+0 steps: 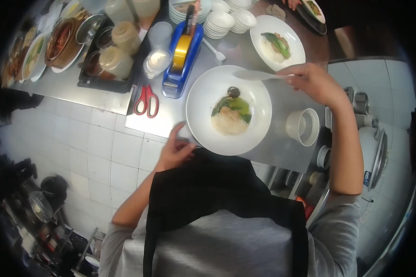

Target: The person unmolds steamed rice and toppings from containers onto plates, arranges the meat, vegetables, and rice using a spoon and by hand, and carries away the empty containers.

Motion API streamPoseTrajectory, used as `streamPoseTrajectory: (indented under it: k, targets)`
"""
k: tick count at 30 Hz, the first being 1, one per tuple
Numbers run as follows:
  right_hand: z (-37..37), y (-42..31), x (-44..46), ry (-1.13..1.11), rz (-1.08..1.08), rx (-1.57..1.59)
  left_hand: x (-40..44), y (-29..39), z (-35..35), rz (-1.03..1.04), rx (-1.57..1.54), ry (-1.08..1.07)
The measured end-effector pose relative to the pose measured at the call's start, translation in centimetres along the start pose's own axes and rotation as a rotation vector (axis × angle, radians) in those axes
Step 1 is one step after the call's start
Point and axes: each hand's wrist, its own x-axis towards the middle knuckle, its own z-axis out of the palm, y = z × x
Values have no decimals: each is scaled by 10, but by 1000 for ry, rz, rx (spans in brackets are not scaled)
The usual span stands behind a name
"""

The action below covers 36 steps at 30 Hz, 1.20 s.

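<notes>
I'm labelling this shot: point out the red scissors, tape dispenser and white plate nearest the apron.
Red scissors [149, 94]: head view, on a handle.
Tape dispenser [174, 79]: head view, on its blue body.
White plate [198, 111]: head view, bare left rim.

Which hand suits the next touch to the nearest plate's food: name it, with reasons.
Probably the right hand: it holds a pale utensil over the far rim of the nearest plate. The left hand is beside the plate, with no utensil visible in it.

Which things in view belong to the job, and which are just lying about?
Likely the job:
spoon, in the right hand
nearest plate, beside the left hand
food on it

Apparently lying about:
scissors
tape dispenser
stacked bowls
</notes>
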Motion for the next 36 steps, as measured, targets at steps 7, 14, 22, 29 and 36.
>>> streamPoseTrajectory:
  k: [7,14,22,29,36]
  targets:
    - [33,108,31,-20,21,220,11,74,7,953,980,321]
    - [59,102,50,-73,-3,269,123,122,60,1218,1544,75]
    - [60,103,49,-67,-106,451,146,129,69,1233,1506,79]
    - [48,83,15,26,-191,344,107,129,73,1171,1429,66]
    - [65,108,59,-38,-126,262,142,118,53,1097,1402,33]
